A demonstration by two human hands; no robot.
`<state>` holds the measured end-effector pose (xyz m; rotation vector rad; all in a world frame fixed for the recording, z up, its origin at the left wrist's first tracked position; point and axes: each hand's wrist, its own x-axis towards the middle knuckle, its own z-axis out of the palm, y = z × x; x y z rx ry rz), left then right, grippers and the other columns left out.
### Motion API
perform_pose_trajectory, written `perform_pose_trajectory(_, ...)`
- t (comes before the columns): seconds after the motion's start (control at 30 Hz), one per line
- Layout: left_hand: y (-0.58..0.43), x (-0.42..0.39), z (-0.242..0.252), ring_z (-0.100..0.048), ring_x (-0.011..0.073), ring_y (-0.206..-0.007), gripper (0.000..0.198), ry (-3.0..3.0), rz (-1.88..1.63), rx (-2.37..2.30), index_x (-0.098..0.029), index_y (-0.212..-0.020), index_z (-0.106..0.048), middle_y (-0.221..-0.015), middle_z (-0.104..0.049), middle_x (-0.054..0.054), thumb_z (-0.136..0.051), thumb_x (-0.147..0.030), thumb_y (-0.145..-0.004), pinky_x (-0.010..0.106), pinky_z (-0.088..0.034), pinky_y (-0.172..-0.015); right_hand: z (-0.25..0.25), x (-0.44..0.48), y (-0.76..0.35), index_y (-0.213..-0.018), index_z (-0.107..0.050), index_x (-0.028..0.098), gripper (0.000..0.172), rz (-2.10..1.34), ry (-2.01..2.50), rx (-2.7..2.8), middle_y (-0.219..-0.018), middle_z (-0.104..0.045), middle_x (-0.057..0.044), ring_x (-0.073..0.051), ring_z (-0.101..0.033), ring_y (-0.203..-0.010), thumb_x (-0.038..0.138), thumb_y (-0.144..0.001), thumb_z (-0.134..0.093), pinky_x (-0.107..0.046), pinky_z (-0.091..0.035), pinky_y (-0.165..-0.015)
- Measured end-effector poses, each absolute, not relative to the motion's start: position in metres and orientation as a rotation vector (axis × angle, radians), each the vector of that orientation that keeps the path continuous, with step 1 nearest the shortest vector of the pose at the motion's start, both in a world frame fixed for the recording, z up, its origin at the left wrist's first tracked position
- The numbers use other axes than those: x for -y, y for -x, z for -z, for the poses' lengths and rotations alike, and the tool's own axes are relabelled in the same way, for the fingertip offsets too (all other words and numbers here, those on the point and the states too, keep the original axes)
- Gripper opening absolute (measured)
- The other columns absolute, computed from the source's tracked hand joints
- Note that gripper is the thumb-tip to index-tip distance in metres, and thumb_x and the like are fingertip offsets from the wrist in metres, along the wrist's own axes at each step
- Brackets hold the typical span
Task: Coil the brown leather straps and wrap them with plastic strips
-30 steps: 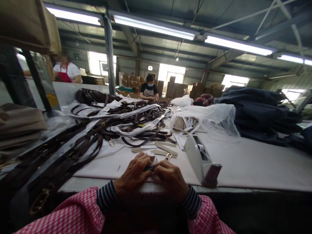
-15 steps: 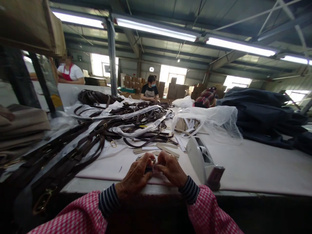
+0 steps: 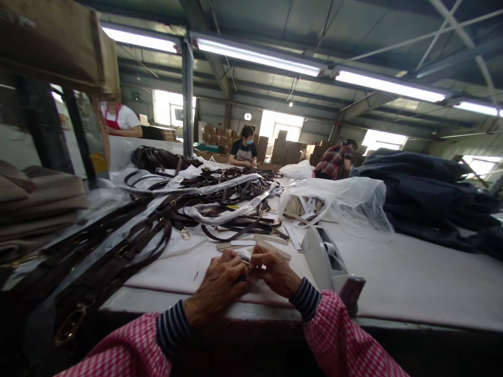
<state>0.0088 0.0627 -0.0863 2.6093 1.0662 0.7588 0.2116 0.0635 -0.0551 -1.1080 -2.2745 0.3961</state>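
Near the front edge of the table, my left hand (image 3: 225, 275) curls its fingers around a small item that is mostly hidden. A shiny, whitish bit (image 3: 245, 255) of it shows between my hands. My right hand (image 3: 273, 269) is closed in a pinch against the same spot, its fingertips touching or almost touching those of the left. What the right fingers grip is too small to name. Just beyond my hands lie several flat beige and white strips (image 3: 271, 240). A pale tape dispenser (image 3: 314, 251) stands to the right of my right hand.
Dark brown straps (image 3: 133, 251) with metal clasps and plastic wrapping heap up at left and centre. A clear plastic bag (image 3: 346, 196) holds more strips. Dark blue fabric (image 3: 428, 193) is piled at right, folded brown fabric (image 3: 43, 204) at left. Several people work farther back.
My head view has shifted slightly, so the scene sits a bit lower and to the right. My left fingers have curled lower over the small item; my right hand keeps its pinch.
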Motion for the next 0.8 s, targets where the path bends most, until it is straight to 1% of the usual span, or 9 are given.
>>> perform_pose_trajectory(0.07, -0.008, -0.064, 0.084, -0.049, 0.0294, -0.115, 0.008, -2.649, -0.753, -0.98, -0.026, -0.1, -0.07, -0.107, -0.071, 0.002, -0.067, -0.033, -0.098, 0.043, -0.034, -0.094, 0.05, -0.062, -0.212, -0.075, -0.074, 0.018, 0.015, -0.368, 1.088, 2.352, -0.087, -0.061, 0.0, -0.015, -0.06, -0.084, 0.006, -0.084, -0.076, -0.025, -0.045, -0.075)
perform_pose_trajectory(0.17, -0.007, -0.067, 0.08, -0.051, 0.0278, -0.107, 0.01, -2.722, -0.691, -0.866, -0.025, -0.102, -0.069, -0.105, -0.07, 0.003, -0.066, -0.035, -0.099, 0.042, -0.033, -0.094, 0.038, -0.062, -0.212, -0.076, -0.077, 0.02, 0.018, -0.332, 1.04, 2.53, -0.081, -0.064, 0.002, -0.013, -0.06, -0.076, 0.004, -0.083, -0.075, -0.024, -0.043, -0.071)
perform_pose_trajectory(0.27, -0.007, -0.069, 0.075, -0.051, 0.0276, -0.102, 0.009, -2.8, -0.618, -0.843, -0.022, -0.102, -0.067, -0.103, -0.068, 0.005, -0.06, -0.029, -0.101, 0.042, -0.033, -0.091, 0.024, -0.062, -0.21, -0.076, -0.077, 0.021, 0.019, -0.24, 1.024, 2.671, -0.075, -0.064, 0.002, -0.013, -0.057, -0.066, 0.003, -0.081, -0.074, -0.025, -0.037, -0.062)
perform_pose_trajectory(0.37, -0.002, -0.067, 0.064, -0.052, 0.0263, -0.099, 0.01, -2.808, -0.613, -0.809, -0.021, -0.101, -0.065, -0.1, -0.066, 0.005, -0.055, -0.022, -0.1, 0.042, -0.033, -0.093, 0.013, -0.057, -0.208, -0.08, -0.075, 0.02, 0.017, -0.127, 1.024, 2.739, -0.076, -0.065, 0.0, -0.014, -0.055, -0.065, 0.004, -0.085, -0.07, -0.028, -0.034, -0.059)
perform_pose_trajectory(0.5, 0.009, -0.053, 0.05, -0.054, 0.0243, -0.099, 0.016, -2.641, -0.574, -0.71, -0.024, -0.109, -0.067, -0.105, -0.065, 0.005, -0.055, -0.031, -0.102, 0.036, -0.037, -0.088, 0.009, -0.037, -0.204, -0.088, -0.069, 0.019, 0.012, 0.108, 0.953, 2.754, -0.082, -0.066, -0.002, -0.017, -0.057, -0.072, 0.008, -0.089, -0.066, -0.03, -0.037, -0.062)
perform_pose_trajectory(0.6, 0.014, -0.042, 0.057, -0.055, 0.0235, -0.096, 0.018, -2.529, -0.631, -0.8, -0.023, -0.111, -0.066, -0.103, -0.062, 0.004, -0.054, -0.033, -0.101, 0.035, -0.038, -0.086, 0.011, -0.022, -0.202, -0.088, -0.064, 0.019, 0.009, 0.301, 0.867, 2.702, -0.084, -0.066, -0.003, -0.019, -0.058, -0.075, 0.011, -0.093, -0.063, -0.031, -0.041, -0.063)
perform_pose_trajectory(0.7, 0.012, -0.037, 0.069, -0.053, 0.0219, -0.089, 0.014, -2.447, -0.686, -0.914, -0.02, -0.101, -0.064, -0.097, -0.058, 0.003, -0.057, -0.032, -0.097, 0.034, -0.038, -0.081, 0.013, -0.012, -0.201, -0.085, -0.06, 0.02, 0.014, 0.292, 0.813, 2.677, -0.086, -0.066, -0.004, -0.019, -0.057, -0.077, 0.009, -0.092, -0.059, -0.031, -0.047, -0.067)
perform_pose_trajectory(0.8, 0.005, -0.035, 0.065, -0.053, 0.0204, -0.085, 0.014, -2.314, -0.752, -0.991, -0.019, -0.09, -0.062, -0.09, -0.058, 0.001, -0.061, -0.033, -0.091, 0.032, -0.037, -0.076, 0.014, -0.002, -0.2, -0.088, -0.059, 0.02, 0.015, 0.228, 0.838, 2.625, -0.091, -0.065, -0.005, -0.021, -0.059, -0.084, 0.006, -0.086, -0.057, -0.032, -0.052, -0.073)
